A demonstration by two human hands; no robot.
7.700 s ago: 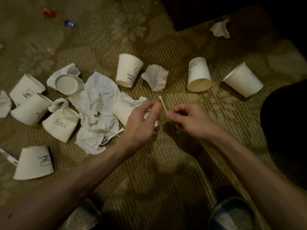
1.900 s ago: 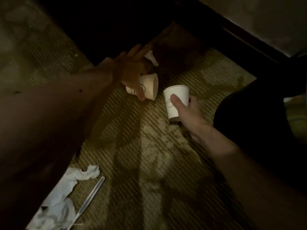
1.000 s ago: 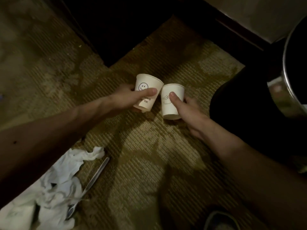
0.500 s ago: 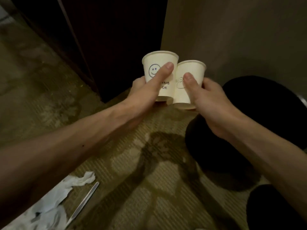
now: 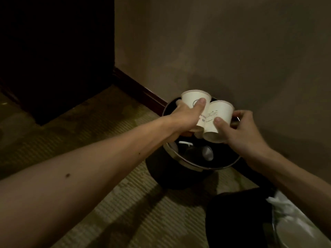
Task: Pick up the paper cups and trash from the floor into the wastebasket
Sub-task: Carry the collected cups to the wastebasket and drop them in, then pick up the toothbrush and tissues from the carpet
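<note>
Paper cup (image 5: 191, 101) wrapped in the left hand (image 5: 184, 117), thumb across its print; second cup (image 5: 222, 110) gripped by the right hand (image 5: 240, 135), thumb on its side. Both are held tilted, sides touching, right above the open wastebasket (image 5: 186, 164), which stands on the carpet (image 5: 107, 133) against the wall (image 5: 232, 51), pale trash (image 5: 207, 153) inside.

2 cups (image 5: 192, 97) raised, carried — now over wastebasket (image 5: 189, 165)
</note>
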